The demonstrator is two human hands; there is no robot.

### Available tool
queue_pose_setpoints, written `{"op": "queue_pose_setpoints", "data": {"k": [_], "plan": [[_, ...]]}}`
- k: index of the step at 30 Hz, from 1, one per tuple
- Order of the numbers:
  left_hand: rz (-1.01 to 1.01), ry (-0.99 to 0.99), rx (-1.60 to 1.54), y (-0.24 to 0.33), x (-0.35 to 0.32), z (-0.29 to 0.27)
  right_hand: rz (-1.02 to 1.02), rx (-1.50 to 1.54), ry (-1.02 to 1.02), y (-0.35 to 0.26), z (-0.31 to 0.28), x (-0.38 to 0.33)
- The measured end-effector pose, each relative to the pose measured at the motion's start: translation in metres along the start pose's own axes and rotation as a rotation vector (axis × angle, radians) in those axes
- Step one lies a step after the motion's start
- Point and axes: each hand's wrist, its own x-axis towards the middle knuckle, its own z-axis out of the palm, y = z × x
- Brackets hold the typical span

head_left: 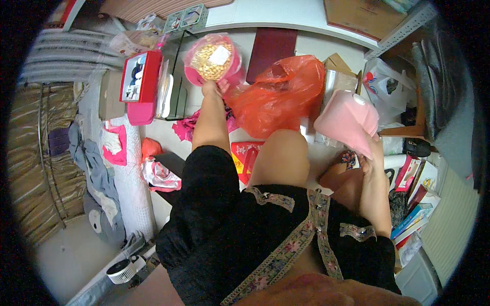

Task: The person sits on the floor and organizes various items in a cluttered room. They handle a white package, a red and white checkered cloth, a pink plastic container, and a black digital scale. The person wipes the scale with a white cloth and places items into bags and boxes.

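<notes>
Reading this from my end, I've got both hands busy: the right hand is out to the side, thumb and fingers pinching the brim of a pink cap, its crown tipped up and away. The cap is held over on the right, in front of a clear plastic bag and beside the big crumpled orange-red bag. Light and soft is my call on that cap; the crown ought to dent under a squeeze, while the brim looks stiffer, so the brim is the spot I'd favour. Over to the left hand, arm stretched forward, at the near edge of a pink-and-clear pack of pale, nut-like pieces. Are those fingers closed on it? I can't tell from this angle, nor whether the pack is resting or lifted. It sits just beside a dark-framed rack, with a maroon panel to its right. I'd judge it the heavier of the two, its film slick and its filling loose and shifting, so I'd want a broad hold on the rim plus support underneath.
</notes>
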Motion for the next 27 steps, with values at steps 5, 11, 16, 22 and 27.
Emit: {"op": "queue_pose_setpoints", "data": {"k": [5, 11, 16, 22, 27], "plan": [[-0.044, -0.019, 0.077, -0.032, -0.055, -0.044, -0.047, -0.005, 0.001, -0.004, 0.014, -0.005], [-0.177, -0.025, 0.126, -0.065, -0.098, -0.117, -0.071, 0.041, -0.102, -0.003, 0.021, -0.015], [-0.077, -0.096, 0.316, -0.088, -0.126, -0.159, -0.09, 0.046, 0.006, 0.0, 0.04, -0.02], [0.974, 0.417, 1.044, -0.028, -0.183, -0.142, -0.142, 0.07, -0.05, 0.006, 0.047, -0.019], [1.081, 0.107, 1.062, 0.007, -0.163, -0.101, -0.134, -0.008, -0.065, 0.01, 0.053, -0.012]]}}
